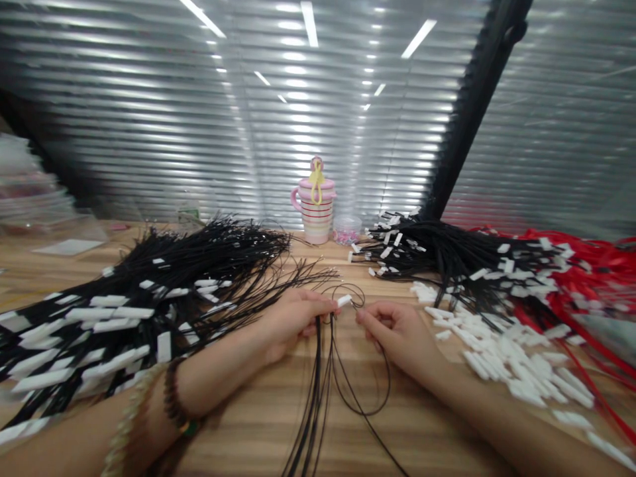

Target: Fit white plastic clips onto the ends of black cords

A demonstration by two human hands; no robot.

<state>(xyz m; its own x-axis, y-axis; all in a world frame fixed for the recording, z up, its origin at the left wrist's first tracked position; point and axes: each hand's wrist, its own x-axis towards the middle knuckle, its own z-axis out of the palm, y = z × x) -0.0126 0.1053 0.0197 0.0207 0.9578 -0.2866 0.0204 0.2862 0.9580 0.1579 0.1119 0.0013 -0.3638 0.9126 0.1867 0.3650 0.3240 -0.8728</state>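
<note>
My left hand (pixel 298 315), at the middle of the table, pinches a small white plastic piece (pixel 344 301) between thumb and fingertips. Several black cords (pixel 318 377) hang down from the same hand toward the near edge. Just to the right, my right hand (pixel 397 331) is closed in a pinch on a thin black cord at the white piece's right end. One loop of that cord (pixel 389 391) droops below the right hand. A smaller loop arches above the white piece. The exact cord tip in the right fingers is hidden.
On the left lies a big heap of black cords (pixel 199 255) with white pieces (pixel 114 315). Loose white pieces (pixel 517 358) are piled right, below another black bundle (pixel 447 245). Red straps (pixel 596 265) lie far right. A striped cup (pixel 317 215) and a bead tub (pixel 346 230) stand behind.
</note>
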